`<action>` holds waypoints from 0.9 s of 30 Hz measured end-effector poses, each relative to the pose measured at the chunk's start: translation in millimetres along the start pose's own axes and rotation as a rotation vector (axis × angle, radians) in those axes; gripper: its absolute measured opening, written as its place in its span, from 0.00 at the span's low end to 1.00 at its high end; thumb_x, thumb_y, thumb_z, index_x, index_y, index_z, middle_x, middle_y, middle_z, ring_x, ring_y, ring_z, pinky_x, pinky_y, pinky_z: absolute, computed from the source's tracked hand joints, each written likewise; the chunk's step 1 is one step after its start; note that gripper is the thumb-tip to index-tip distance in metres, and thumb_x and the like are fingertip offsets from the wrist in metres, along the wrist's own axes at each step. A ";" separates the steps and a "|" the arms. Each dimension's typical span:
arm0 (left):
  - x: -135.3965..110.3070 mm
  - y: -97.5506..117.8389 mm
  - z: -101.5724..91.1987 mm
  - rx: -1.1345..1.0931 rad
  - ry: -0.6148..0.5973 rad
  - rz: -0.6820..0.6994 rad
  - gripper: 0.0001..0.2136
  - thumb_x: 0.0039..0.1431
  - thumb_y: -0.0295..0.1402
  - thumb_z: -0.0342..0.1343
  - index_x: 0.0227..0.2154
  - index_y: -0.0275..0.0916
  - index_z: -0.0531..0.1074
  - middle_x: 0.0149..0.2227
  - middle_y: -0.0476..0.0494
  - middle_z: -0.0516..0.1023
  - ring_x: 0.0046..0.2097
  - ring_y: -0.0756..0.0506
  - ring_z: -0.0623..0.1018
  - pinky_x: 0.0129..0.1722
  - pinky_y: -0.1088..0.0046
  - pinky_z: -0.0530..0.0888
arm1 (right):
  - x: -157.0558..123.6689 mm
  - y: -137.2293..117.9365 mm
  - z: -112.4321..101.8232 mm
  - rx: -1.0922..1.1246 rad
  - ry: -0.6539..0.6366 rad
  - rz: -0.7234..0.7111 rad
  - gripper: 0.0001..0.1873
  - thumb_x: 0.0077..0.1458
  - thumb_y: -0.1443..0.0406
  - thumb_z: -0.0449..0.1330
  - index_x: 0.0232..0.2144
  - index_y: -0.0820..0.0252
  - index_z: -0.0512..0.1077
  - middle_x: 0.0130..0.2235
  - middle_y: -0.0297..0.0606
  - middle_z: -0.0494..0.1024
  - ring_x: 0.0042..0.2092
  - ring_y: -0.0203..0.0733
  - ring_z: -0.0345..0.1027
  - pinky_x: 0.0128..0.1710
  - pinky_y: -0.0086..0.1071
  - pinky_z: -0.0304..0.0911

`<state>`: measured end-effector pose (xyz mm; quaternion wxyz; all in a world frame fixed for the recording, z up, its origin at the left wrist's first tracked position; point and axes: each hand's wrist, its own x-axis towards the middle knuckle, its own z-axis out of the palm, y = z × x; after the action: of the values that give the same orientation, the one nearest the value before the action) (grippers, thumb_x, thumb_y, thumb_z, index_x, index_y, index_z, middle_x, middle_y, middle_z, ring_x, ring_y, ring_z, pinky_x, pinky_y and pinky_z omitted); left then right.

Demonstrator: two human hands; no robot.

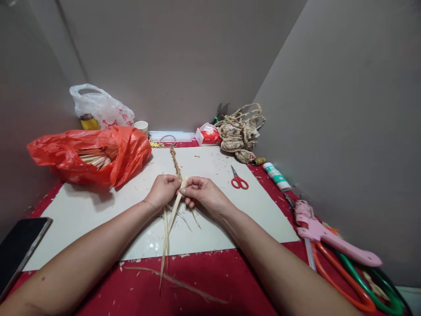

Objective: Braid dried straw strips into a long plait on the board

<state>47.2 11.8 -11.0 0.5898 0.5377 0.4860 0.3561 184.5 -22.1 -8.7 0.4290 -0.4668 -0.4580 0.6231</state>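
A brown braided cord [176, 163] of plant fibre runs away from me over the white sheet [210, 164], a ring at its far end. My left hand [164, 189] pinches the cord's near end. Just to its right, my right hand [204, 195] grips a pale flat plant-fibre strip [175, 210] between thumb and fingers. The two hands nearly touch, and the fingertips hide where strip and cord meet. Loose strip ends hang towards me, past the sheet's near edge. Red-handled scissors [238, 179] lie to the right of my right hand, blades pointing away.
At left stand a red plastic bag [131, 151] of strips and a phone [23, 245]. Braided coils [241, 131], a red-and-white packet [208, 134] and a paper cup [141, 126] sit at the back. Along the right lie a white-green roll [276, 176] and a pink glue gun [338, 243].
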 end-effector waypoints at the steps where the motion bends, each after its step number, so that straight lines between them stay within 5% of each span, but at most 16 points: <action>1: 0.1 -0.6 0.2 -0.004 0.008 0.003 0.07 0.47 0.31 0.53 0.19 0.34 0.68 0.15 0.53 0.68 0.17 0.54 0.65 0.18 0.80 0.60 | 0.1 1.1 0.8 0.008 -0.003 -0.006 0.14 0.39 0.63 0.67 0.24 0.63 0.66 0.17 0.29 0.70 0.17 0.28 0.61 0.16 0.21 0.58; 12: -4.9 -3.6 4.7 -0.039 0.086 0.070 0.06 0.49 0.29 0.53 0.21 0.33 0.70 0.17 0.50 0.72 0.19 0.53 0.69 0.20 0.78 0.65 | -7.4 7.3 16.1 -0.113 -0.053 -0.096 0.09 0.39 0.66 0.63 0.22 0.61 0.64 0.14 0.24 0.64 0.14 0.27 0.56 0.11 0.21 0.54; 27: -5.0 -5.2 2.5 -0.027 0.050 0.051 0.07 0.54 0.32 0.53 0.23 0.34 0.68 0.14 0.52 0.68 0.13 0.55 0.64 0.14 0.81 0.59 | -11.2 1.8 16.3 -0.030 -0.112 -0.018 0.11 0.43 0.62 0.61 0.18 0.65 0.68 0.18 0.34 0.72 0.15 0.28 0.61 0.12 0.21 0.57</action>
<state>47.7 5.5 -15.3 0.5755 0.5329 0.4817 0.3910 170.7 -36.0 -6.0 0.4012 -0.4332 -0.4948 0.6375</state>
